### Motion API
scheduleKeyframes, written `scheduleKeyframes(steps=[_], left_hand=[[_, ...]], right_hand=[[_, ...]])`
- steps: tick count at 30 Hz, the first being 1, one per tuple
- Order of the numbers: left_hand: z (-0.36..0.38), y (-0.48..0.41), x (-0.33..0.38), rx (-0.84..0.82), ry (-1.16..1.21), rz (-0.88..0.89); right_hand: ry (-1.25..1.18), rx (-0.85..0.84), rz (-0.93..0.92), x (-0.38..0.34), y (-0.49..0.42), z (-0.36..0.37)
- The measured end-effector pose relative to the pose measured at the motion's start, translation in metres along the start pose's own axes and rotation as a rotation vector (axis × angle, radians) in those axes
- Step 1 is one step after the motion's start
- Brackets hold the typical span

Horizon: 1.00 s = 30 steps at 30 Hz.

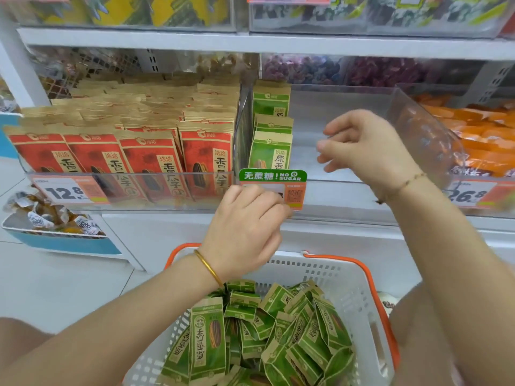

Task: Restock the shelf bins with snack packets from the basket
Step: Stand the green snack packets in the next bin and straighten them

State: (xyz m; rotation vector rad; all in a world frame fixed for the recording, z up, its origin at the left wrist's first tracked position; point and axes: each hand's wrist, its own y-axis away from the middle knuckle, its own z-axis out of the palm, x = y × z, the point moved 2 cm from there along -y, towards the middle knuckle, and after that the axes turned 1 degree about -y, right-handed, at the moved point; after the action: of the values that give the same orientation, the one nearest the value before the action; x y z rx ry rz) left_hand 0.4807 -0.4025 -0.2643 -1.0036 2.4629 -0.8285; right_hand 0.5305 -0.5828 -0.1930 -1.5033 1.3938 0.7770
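A white basket (351,277) with orange handles sits low in front of me, holding several green snack packets (207,338) in a loose heap. On the shelf, a clear bin (340,190) holds three upright green packets (269,152) along its left wall; the rest of it is bare. My left hand (245,227) is in front of the bin's green price label (295,190), fingers curled, with nothing visible in them. My right hand (367,151) hovers over the bin's bare part, fingers loosely bent and holding nothing.
The bin on the left is packed with red packets (122,160). On the right is a bin of orange packets (479,140). A blue-and-white tub of wrapped sweets (55,238) stands low at the left. More bins fill the upper shelf (250,41).
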Motion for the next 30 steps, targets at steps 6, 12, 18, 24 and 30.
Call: scheduleKeyframes(steps=[6, 12, 18, 24, 30], left_hand=[[0.056, 0.043, 0.015, -0.475, 0.031, 0.078], [0.087, 0.068, 0.011, -0.810, 0.051, -0.013], [0.089, 0.072, 0.006, -0.863, 0.094, -0.100], [0.091, 0.078, -0.001, -0.870, 0.204, -0.218], [0.094, 0.079, -0.006, -0.949, 0.421, -0.535]], right_hand=[[0.062, -0.591, 0.312, 0.064, 0.076, 0.024], [0.742, -0.927, 0.352, 0.210, 0.085, 0.104], [0.927, -1.064, 0.058, 0.281, 0.118, 0.158], [1.200, -1.138, -0.107, 0.275, 0.122, 0.170], [1.105, -1.057, -0.226, 0.213, 0.096, 0.153]])
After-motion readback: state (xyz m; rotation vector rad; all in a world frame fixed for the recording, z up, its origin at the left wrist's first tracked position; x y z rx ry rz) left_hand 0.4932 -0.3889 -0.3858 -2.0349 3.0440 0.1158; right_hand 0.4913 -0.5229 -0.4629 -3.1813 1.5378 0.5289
